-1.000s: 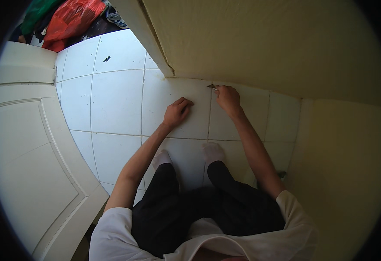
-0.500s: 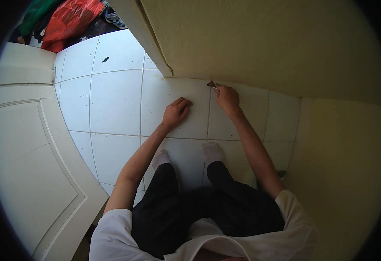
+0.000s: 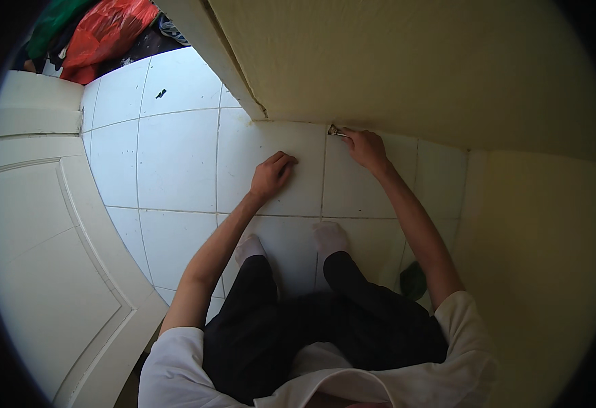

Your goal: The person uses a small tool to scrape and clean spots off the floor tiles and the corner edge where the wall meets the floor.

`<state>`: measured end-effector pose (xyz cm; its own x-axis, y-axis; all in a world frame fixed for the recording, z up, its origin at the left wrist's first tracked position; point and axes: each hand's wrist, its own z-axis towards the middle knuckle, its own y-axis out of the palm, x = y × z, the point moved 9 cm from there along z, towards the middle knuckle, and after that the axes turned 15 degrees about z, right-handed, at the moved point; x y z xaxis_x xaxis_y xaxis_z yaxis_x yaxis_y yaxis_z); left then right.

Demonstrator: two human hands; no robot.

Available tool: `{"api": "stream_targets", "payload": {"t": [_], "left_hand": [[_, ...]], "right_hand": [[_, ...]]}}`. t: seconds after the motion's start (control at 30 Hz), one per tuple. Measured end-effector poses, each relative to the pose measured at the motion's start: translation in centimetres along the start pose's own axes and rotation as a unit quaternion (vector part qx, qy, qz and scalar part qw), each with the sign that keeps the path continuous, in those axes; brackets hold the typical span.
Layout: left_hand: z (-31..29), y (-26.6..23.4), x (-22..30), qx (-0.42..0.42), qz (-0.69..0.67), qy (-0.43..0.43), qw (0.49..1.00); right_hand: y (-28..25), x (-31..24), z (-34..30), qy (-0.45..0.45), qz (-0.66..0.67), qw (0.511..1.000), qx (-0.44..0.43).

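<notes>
While R hand (image 3: 366, 147) pinches small tool (image 3: 335, 130) nr wall (image 3: 413, 75), L hand (image 3: 273, 174) curls at floor tiles (image 3: 176, 156) | L grip: can't tell | red plastic bag (image 3: 111, 35): contents hidden

A home int. is prob. shown: a white panelled door (image 3: 97, 272) is noted, w/ white flr tiles (image 3: 176, 160) laid to its R and plain yellowish walls (image 3: 413, 68) set farther R. Past the door's far end, a red plastic bag (image 3: 111, 34) and a shoe (image 3: 171, 28) are seen. R of the door, socks (image 3: 330, 236) are worn on the tiles.
</notes>
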<state>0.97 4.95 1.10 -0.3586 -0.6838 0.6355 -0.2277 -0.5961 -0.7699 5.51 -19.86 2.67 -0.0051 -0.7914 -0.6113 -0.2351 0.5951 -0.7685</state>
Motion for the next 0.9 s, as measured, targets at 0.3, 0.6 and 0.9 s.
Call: {"api": "stream_targets", "payload": {"t": [0.3,0.6,0.9], "left_hand": [[-0.3,-0.4,-0.3,0.0,0.011,0.003,1.0],[-0.1,-0.2,-0.3,0.001,0.008,0.007,1.0],[0.3,0.0,0.4,0.003,0.012,0.009,1.0]], "right_hand": [[1.8,-5.1,-1.4,0.122,0.008,0.992,-0.022],[2.5,-3.8,1.5,0.042,0.004,0.999,-0.02],[1.8,-3.2,2.4,0.012,-0.021,1.0,0.019]]}}
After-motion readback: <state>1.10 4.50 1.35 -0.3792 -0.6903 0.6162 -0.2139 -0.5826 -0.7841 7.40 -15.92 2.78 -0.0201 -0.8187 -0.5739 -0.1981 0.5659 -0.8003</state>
